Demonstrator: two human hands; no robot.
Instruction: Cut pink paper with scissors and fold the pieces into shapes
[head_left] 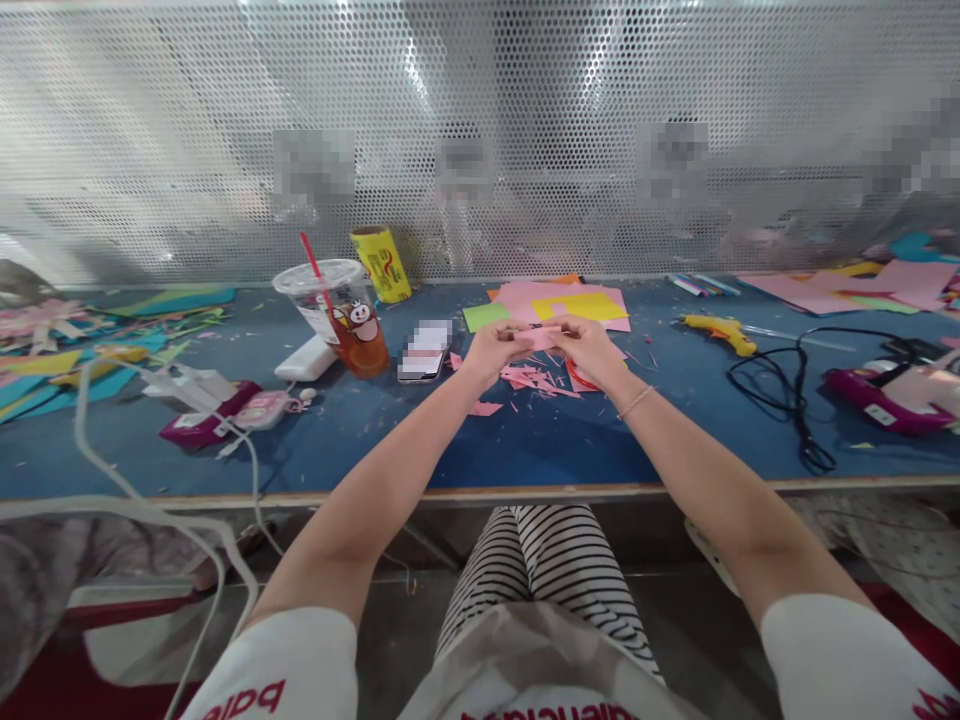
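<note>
Between my two hands is a small piece of pink paper [537, 338], raised a little over the blue table. My left hand [493, 352] pinches its left end, and my right hand [587, 346] pinches the right end. Pink paper scraps [536, 378] lie scattered below them. Partly covered by my right hand, something with red-orange handles [579, 376], perhaps scissors, rests on the table. Just behind the hands is a stack of coloured sheets, with a yellow sheet [581, 308] over a pink sheet [517, 297] and a green one at the left.
Left of my hands are a phone [424, 350], a plastic drink cup [341, 320] with a red straw, a yellow can-shaped roll [382, 264] and a purple power strip [210, 415]. A yellow glue gun [720, 333] and black cable [795, 400] lie right. A perforated metal screen [525, 130] stands behind.
</note>
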